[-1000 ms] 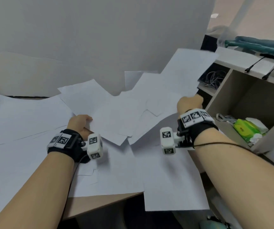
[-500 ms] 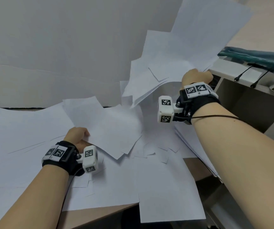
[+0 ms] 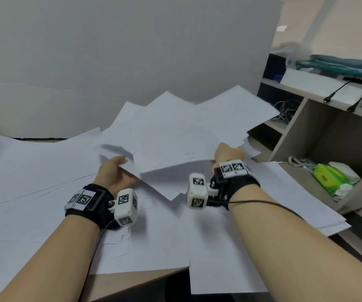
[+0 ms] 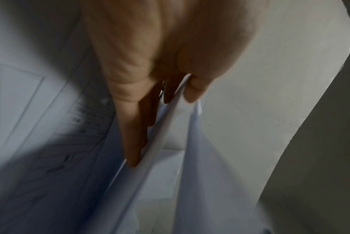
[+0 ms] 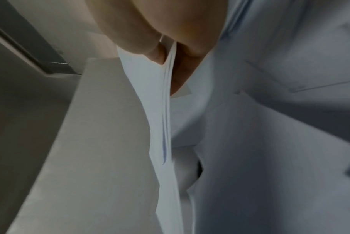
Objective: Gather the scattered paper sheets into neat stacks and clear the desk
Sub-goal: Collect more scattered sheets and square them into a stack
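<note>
Holding a fanned bundle of sheets (image 3: 188, 136) above the desk (image 3: 132, 280) — both hands.
Left hand (image 3: 115, 173) and right hand (image 3: 228, 152) each pinch its near edge, thumb on top — loose sheets (image 3: 34, 171) under.

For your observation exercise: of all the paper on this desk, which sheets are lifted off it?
The fanned bundle gripped between the left hand and right hand; every other sheet lies flat on the desk.

Shelf unit (image 3: 319, 127) at right holds a green packet (image 3: 328, 177), grey cables (image 3: 284, 110); teal bundle (image 3: 339, 64) on top.
</note>
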`<state>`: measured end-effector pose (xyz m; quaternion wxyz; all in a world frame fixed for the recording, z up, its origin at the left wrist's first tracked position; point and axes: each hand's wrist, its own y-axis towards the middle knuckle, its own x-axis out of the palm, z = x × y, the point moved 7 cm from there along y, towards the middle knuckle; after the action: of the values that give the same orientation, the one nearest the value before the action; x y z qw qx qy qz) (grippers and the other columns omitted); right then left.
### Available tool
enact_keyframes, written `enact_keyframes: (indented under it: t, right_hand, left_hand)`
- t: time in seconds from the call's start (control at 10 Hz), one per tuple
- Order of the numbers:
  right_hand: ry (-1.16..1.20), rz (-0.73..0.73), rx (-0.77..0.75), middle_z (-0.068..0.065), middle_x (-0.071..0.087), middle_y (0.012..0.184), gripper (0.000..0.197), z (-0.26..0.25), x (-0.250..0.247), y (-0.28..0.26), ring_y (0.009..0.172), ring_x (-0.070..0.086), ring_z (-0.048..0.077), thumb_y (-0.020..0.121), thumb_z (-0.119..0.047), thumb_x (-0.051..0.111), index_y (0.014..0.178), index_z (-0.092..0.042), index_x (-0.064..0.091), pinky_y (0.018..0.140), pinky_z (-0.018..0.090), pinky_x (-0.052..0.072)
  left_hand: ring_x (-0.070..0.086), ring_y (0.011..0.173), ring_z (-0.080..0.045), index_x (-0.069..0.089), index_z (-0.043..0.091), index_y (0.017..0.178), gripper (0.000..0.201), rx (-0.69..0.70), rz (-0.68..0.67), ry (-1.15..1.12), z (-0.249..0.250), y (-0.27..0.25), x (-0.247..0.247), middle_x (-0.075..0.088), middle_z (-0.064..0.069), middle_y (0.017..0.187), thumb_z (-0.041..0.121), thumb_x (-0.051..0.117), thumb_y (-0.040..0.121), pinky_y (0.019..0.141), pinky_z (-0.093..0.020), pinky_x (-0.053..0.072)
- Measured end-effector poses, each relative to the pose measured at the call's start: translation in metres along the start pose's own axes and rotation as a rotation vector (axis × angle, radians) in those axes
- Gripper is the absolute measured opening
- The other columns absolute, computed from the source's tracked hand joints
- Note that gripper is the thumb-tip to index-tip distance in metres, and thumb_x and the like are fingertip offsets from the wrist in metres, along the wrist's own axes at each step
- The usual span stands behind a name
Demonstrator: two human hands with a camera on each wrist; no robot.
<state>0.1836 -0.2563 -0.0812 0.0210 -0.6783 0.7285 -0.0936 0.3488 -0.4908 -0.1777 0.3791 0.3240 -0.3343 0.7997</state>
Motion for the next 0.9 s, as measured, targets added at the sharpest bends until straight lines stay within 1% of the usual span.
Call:
enact_keyframes:
  t: [0.1,0.2,0.3,0.4,0.5,0.6,0.7,0.8,0.9]
  right_hand:
    - [0.019,0.025,0.024,0.018,0.063,0.121,0.039,0.058,-0.002,0.018,0.101,0.064,0.032,0.092,-0.007,0.057,0.129,0.002,0.052,0.094,0.05,0.053]
    - [-0.008,0.046,0.019,0.01,0.068,0.1,0.02,0.082,-0.008,0.02,0.079,0.065,0.028,0.087,0.001,0.054,0.105,-0.001,0.064,0.081,0.042,0.056]
    - [-0.006,0.056,0.055,0.002,0.057,0.081,0.014,0.096,-0.012,0.022,0.057,0.049,0.017,0.086,0.004,0.053,0.085,-0.009,0.058,0.069,0.032,0.043]
    - [-0.038,0.003,0.03,0.002,0.06,0.076,0.012,0.099,-0.008,0.028,0.064,0.056,0.022,0.085,0.004,0.054,0.087,-0.006,0.06,0.066,0.033,0.045]
    - [0.001,-0.079,0.115,0.009,0.063,0.083,0.014,0.106,-0.003,0.027,0.074,0.058,0.026,0.08,0.006,0.056,0.078,-0.007,0.06,0.071,0.037,0.048]
    - [0.018,-0.184,0.2,0.011,0.059,0.084,0.015,0.106,-0.001,0.033,0.075,0.054,0.025,0.081,0.011,0.055,0.08,-0.004,0.057,0.076,0.039,0.052]
    - [-0.043,-0.288,0.289,0.017,0.063,0.099,0.017,0.098,-0.004,0.038,0.081,0.064,0.03,0.086,-0.002,0.062,0.103,-0.002,0.057,0.07,0.045,0.062]
    - [0.013,-0.346,0.4,0.014,0.065,0.103,0.03,0.091,-0.009,0.051,0.083,0.065,0.028,0.089,-0.025,0.065,0.113,-0.009,0.059,0.065,0.039,0.057]
    - [0.026,-0.257,0.396,0.008,0.061,0.097,0.014,0.078,-0.021,0.072,0.067,0.058,0.022,0.096,-0.024,0.057,0.092,-0.012,0.053,0.075,0.04,0.057]
  left_hand:
    - [0.066,0.119,-0.03,0.066,0.017,0.126,0.045,0.011,-0.087,-0.005,0.002,-0.004,0.006,0.065,-0.004,0.134,0.051,0.052,0.1,0.096,-0.054,0.053]
    - [0.059,0.128,-0.03,0.059,0.02,0.141,0.076,0.012,-0.215,0.023,0.001,-0.005,0.014,0.062,-0.009,0.14,0.076,0.044,0.091,0.109,-0.053,0.044]
    - [0.061,0.127,-0.029,0.058,0.022,0.141,0.074,-0.014,-0.215,0.081,-0.002,-0.006,0.013,0.064,-0.008,0.137,0.075,0.044,0.091,0.104,-0.053,0.046]
    - [0.071,0.108,-0.031,0.06,0.011,0.135,0.046,-0.063,-0.093,0.224,-0.009,0.001,0.004,0.071,-0.013,0.125,0.04,0.056,0.1,0.082,-0.047,0.06]
    - [0.076,0.081,-0.035,0.056,-0.007,0.129,0.03,-0.071,0.084,0.377,-0.012,0.006,-0.01,0.074,-0.023,0.104,0.003,0.049,0.101,0.058,-0.044,0.061]
    - [0.074,0.061,-0.032,0.055,-0.011,0.107,0.014,0.02,0.179,0.466,0.0,0.009,-0.016,0.074,-0.02,0.073,-0.012,0.044,0.098,0.047,-0.043,0.059]
    - [0.074,0.062,-0.032,0.055,-0.01,0.103,0.011,0.066,0.212,0.482,0.008,0.011,-0.022,0.073,-0.02,0.072,-0.014,0.047,0.096,0.048,-0.043,0.059]
    - [0.075,0.067,-0.033,0.056,-0.013,0.107,0.012,0.063,0.203,0.487,0.011,0.013,-0.025,0.074,-0.022,0.079,-0.012,0.051,0.095,0.052,-0.042,0.06]
    - [0.075,0.074,-0.035,0.056,-0.013,0.112,0.017,0.057,0.189,0.486,0.012,0.013,-0.025,0.073,-0.027,0.094,-0.01,0.053,0.095,0.057,-0.043,0.061]
